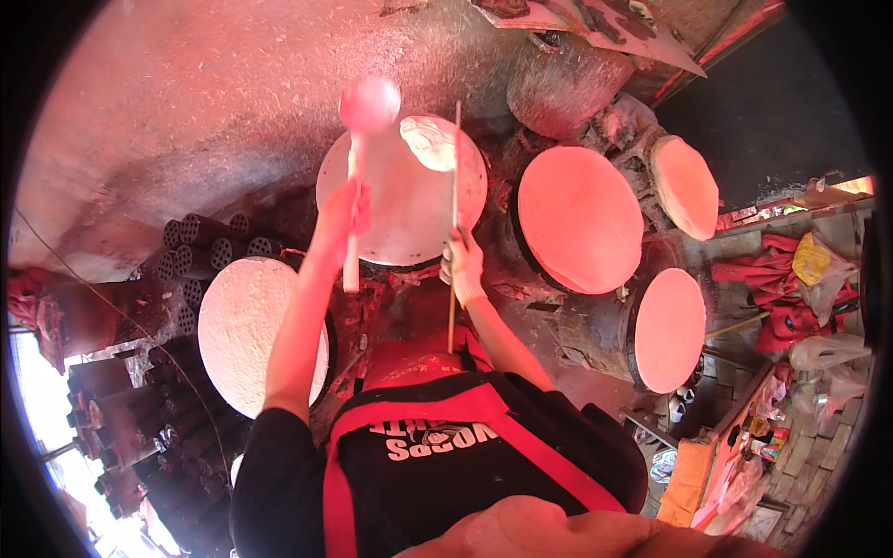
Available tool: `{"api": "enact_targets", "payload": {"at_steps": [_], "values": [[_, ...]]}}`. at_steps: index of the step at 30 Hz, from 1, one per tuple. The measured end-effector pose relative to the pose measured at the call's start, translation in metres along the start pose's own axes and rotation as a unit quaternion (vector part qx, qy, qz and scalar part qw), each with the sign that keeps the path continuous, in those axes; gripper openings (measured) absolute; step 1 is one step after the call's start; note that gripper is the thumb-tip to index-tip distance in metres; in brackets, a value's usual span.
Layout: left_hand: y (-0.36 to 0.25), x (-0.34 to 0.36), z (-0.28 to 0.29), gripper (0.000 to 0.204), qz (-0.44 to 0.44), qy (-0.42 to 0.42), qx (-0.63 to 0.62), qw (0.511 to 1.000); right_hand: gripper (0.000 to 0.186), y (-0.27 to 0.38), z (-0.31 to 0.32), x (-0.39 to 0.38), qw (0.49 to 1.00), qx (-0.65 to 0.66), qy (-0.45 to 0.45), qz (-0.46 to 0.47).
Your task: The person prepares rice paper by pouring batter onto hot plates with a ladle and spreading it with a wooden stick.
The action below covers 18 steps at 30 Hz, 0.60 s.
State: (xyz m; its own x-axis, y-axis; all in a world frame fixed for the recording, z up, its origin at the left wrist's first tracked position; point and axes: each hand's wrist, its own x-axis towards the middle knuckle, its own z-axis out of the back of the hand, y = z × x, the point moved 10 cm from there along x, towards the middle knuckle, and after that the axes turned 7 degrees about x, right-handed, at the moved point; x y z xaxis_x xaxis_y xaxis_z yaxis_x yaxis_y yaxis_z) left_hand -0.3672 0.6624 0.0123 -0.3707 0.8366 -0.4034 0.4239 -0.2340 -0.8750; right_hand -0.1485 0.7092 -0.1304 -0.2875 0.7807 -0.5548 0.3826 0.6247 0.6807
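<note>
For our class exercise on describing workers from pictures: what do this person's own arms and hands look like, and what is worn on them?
The left hand and right hand look ungloved, and both forearms are bare. Short black sleeves belong to a black shirt with white lettering, worn under red straps.

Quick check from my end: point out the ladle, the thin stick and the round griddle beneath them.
Ladle (370,104): head view, on its round bowl.
Thin stick (456,191): head view, on its upper shaft.
Round griddle (406,212): head view, on its bare flat top.
</note>
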Motion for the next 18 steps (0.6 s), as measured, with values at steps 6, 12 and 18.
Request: {"api": "enact_targets", "payload": {"at_steps": [6, 12, 18], "values": [[0.070, -0.086, 0.038, 0.013, 0.028, -0.085, 0.000, 0.996, 0.033, 0.006, -0.071, 0.043, 0.988, -0.147, 0.050, 0.020], [0.123, -0.134, 0.057, 0.019, 0.146, -0.062, -0.105, 0.982, 0.031, 0.024, -0.028, 0.020, 0.977, -0.180, 0.111, -0.043], [0.154, -0.150, 0.072, 0.018, 0.124, -0.092, -0.189, 0.970, 0.022, 0.042, -0.037, 0.030, 0.964, -0.257, 0.063, 0.030]]}}
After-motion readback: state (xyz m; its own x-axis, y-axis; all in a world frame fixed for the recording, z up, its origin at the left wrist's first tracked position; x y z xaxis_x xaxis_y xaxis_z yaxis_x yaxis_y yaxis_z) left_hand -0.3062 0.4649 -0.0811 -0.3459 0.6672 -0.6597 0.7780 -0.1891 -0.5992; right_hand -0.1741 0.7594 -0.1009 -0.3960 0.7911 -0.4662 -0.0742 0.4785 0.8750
